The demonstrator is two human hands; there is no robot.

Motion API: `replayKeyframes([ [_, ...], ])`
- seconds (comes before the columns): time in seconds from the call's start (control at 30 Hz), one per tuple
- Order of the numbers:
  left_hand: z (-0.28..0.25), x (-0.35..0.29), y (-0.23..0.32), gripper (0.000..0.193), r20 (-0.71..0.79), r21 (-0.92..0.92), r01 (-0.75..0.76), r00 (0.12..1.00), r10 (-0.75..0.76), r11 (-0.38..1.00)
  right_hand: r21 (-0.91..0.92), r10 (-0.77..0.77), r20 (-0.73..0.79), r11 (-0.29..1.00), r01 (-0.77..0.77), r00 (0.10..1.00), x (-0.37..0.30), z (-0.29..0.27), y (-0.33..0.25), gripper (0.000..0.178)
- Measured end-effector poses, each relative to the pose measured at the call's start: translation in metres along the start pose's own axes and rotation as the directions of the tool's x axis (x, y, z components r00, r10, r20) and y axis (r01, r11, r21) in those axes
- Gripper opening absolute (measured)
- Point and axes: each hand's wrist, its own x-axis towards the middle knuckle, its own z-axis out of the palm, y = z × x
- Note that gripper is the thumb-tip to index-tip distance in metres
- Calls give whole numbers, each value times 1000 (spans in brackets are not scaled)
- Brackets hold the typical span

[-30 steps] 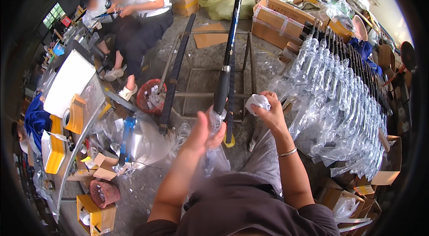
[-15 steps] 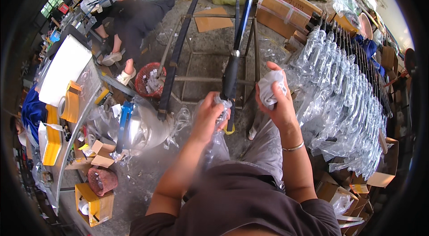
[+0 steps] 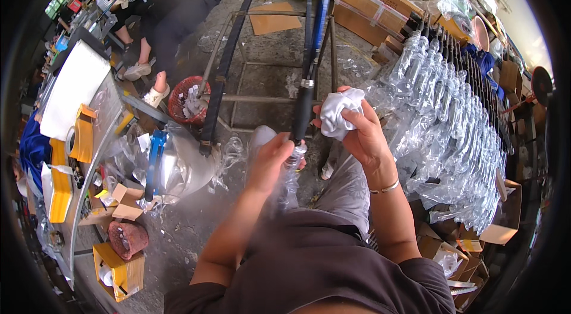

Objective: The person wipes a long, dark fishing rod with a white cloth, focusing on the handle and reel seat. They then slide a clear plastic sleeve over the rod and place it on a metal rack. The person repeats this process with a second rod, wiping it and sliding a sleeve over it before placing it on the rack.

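Note:
A fishing rod (image 3: 304, 109) with a black grip, a silvery collar and a blue shaft points away from me, upright in the view. My left hand (image 3: 270, 162) is closed round its lower end, where clear plastic wrap (image 3: 291, 183) hangs below the grip. Just right of the grip, my right hand (image 3: 367, 140) holds a crumpled white cloth (image 3: 342, 110), the thumb pressed on it. Cloth and fingertips are close beside the grip; whether they touch it I cannot tell.
A metal frame with a dark padded bar (image 3: 221, 76) stands ahead. Plastic-wrapped rods (image 3: 446, 129) lean in a row at right. Left are a red basket (image 3: 178, 100), a cluttered table (image 3: 107, 118) and a blue tool (image 3: 156, 162). Two people sit far left; cartons (image 3: 372, 13) stand behind.
My right hand has brought the white cloth leftward, close to the rod's grip. My left hand still holds the rod's lower end. The whole view has shifted slightly.

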Motion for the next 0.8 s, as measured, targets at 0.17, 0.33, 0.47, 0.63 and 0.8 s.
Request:
replayKeyframes([
  [0.17,-5,5,-10,42,16,-70,-87,996,88,994,-620,-253,-12,761,191,967,-1,-5,5,24],
  [0.33,-8,8,-17,53,39,9,-191,981,191,982,-859,-547,407,42,510,732,15,32,-4,32],
  [0.47,-8,5,-35,47,49,-67,-177,982,181,982,-832,-426,544,-167,529,722,23,53,-3,38],
  [0.63,0,-4,-48,48,-90,192,-196,972,216,962,-828,-385,559,-307,469,734,22,47,13,43],
  [0.8,8,5,-43,39,-123,592,-379,830,545,711,-646,-229,748,-467,603,623,11,40,16,36],
])
